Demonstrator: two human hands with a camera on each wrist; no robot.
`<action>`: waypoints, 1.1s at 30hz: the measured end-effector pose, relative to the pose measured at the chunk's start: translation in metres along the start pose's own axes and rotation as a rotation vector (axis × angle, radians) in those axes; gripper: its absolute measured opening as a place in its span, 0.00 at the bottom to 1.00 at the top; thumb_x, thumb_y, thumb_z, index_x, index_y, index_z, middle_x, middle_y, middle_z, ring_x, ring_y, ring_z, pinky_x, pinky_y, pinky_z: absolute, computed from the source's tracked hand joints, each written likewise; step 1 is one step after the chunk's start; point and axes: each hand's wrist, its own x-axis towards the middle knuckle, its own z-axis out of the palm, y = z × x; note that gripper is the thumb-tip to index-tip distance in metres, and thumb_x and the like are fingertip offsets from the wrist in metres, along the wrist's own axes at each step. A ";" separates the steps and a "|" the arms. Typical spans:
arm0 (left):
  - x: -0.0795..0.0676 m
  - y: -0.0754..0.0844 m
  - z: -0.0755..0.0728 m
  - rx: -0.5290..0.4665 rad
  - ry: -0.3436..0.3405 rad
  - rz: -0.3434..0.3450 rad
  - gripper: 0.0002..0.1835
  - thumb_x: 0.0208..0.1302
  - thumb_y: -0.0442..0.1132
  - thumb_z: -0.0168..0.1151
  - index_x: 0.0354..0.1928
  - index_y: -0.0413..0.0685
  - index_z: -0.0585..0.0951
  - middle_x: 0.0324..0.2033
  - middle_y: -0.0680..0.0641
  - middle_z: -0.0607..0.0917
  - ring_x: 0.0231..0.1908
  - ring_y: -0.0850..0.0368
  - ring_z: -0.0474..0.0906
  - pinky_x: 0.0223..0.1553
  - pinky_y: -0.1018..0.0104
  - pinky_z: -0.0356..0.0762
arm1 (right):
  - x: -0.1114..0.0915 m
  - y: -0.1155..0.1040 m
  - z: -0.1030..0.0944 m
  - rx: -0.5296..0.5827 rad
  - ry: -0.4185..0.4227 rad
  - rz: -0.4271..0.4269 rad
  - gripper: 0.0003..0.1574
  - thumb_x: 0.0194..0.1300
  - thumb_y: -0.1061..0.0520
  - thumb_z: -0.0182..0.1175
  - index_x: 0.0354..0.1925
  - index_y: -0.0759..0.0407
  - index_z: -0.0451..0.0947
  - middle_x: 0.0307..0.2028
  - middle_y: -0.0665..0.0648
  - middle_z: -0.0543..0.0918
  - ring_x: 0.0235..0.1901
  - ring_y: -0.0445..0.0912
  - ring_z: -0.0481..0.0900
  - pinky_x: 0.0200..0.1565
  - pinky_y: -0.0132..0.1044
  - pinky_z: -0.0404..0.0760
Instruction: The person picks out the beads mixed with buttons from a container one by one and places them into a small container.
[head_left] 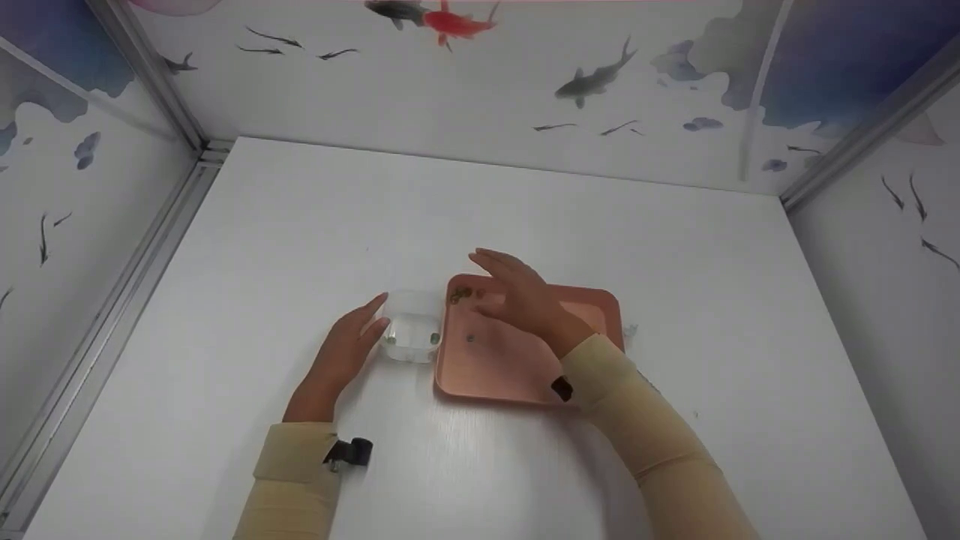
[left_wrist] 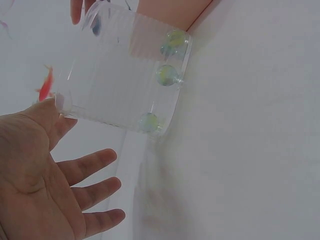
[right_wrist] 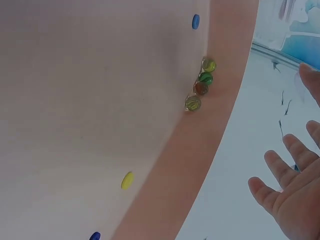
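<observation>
A clear plastic container [head_left: 411,346] stands against the left side of an orange-pink tray [head_left: 495,375]. Several yellow-green marbles [left_wrist: 167,75] lie along one end of it. My left hand [head_left: 346,349] is at the container's left side, thumb and index near its corner and the other fingers spread out straight. Over the tray's upper part is my right hand [head_left: 517,296], its fingers extended and holding nothing. Several marbles [right_wrist: 201,89] are bunched against the tray wall. A blue flat piece [right_wrist: 195,21] and a yellow flat piece [right_wrist: 127,180] also lie in the tray.
Both sit on a white table [head_left: 315,225]. Printed panels with fish [head_left: 450,97] enclose its back and sides. A small clear object [head_left: 630,330] lies right of the tray, and a tiny speck [head_left: 696,414] farther right.
</observation>
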 end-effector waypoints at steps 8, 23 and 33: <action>-0.001 0.000 0.000 0.000 0.002 0.004 0.33 0.74 0.60 0.41 0.75 0.54 0.58 0.72 0.41 0.61 0.72 0.40 0.52 0.72 0.43 0.47 | -0.001 0.001 0.000 0.046 -0.032 0.091 0.46 0.62 0.51 0.68 0.73 0.50 0.59 0.72 0.51 0.62 0.72 0.49 0.56 0.70 0.50 0.60; -0.001 -0.001 0.000 -0.009 -0.001 0.000 0.42 0.66 0.72 0.36 0.75 0.56 0.57 0.72 0.41 0.60 0.72 0.40 0.51 0.72 0.43 0.47 | -0.003 0.006 -0.003 0.097 -0.051 0.169 0.45 0.63 0.51 0.67 0.73 0.49 0.59 0.71 0.53 0.62 0.72 0.50 0.56 0.69 0.49 0.61; -0.001 -0.001 -0.001 -0.024 -0.015 -0.010 0.39 0.68 0.69 0.38 0.75 0.57 0.56 0.72 0.41 0.59 0.73 0.40 0.50 0.72 0.42 0.46 | -0.001 0.010 -0.003 0.104 -0.065 0.234 0.44 0.64 0.50 0.65 0.73 0.47 0.58 0.71 0.54 0.62 0.72 0.51 0.57 0.69 0.50 0.61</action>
